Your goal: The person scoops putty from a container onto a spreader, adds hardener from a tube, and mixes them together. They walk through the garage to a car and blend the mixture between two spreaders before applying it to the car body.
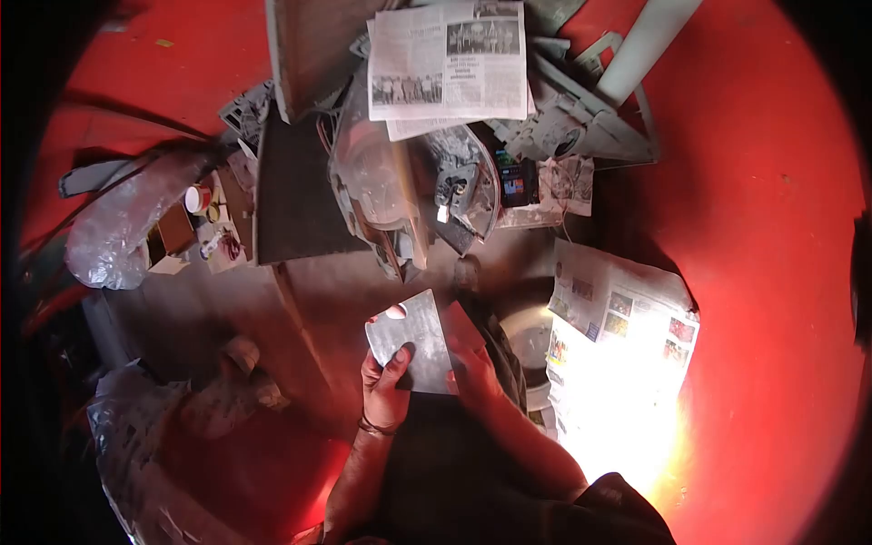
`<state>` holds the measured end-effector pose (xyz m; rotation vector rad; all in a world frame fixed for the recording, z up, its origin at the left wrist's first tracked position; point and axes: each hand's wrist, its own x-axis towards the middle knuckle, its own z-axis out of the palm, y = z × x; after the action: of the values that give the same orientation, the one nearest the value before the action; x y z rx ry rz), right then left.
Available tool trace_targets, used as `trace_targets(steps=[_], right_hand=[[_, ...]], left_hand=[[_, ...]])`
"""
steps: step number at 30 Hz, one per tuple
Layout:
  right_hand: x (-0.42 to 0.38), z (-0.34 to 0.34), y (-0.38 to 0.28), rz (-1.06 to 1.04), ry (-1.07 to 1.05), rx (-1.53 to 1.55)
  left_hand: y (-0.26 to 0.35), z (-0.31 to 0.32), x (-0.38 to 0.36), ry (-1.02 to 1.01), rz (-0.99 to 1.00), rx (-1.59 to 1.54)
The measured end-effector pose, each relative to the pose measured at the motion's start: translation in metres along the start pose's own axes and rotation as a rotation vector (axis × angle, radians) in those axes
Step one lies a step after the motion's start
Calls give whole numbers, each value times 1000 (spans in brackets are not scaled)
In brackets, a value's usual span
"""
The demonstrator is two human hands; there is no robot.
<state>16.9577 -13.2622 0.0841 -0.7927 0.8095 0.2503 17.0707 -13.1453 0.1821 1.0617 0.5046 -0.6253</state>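
A flat grey metallic-looking plate (420,350) is held up in front of my body, tilted, with a notch or hole near its upper left corner. My left hand (386,389) grips its left side, thumb across the face and a fingertip showing at the notch. My right hand (474,371) is at the plate's right edge, its fingers wrapped round a flat reddish piece (461,329); the red light makes that piece hard to tell. Beyond the hands lie a clear plastic housing (377,182) and a dark mechanical part (459,186).
Newspaper sheets (447,95) lie at the top centre. More newspaper (622,300) hangs at the right under glaring light. A round basin-like object (530,341) stands beside it. Clear plastic wrap (123,232) and a small open box (174,227) are at the left.
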Motion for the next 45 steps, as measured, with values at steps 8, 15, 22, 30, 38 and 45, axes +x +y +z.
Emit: trace_targets(steps=[8, 15, 22, 30, 38, 45], right_hand=[[-45, 36, -93, -18, -107, 342], [-110, 72, -89, 114, -478, 603], [-124, 154, -118, -931, -553, -1030], [-111, 216, -154, -1294, -1029, -1386], [-137, 258, -92, -1050, -1903, -1371], [-218, 269, 4, -220, -2450, -933]], left_hand=[[46, -21, -69, -37, 115, -82], [82, -82, -145, 89, 348, 1], [91, -96, -182, 152, 518, 50], [72, -73, -185, 432, 704, 56], [-5, -84, -263, 1187, 979, -264], [-85, -60, -342, 1166, 1281, -1257]])
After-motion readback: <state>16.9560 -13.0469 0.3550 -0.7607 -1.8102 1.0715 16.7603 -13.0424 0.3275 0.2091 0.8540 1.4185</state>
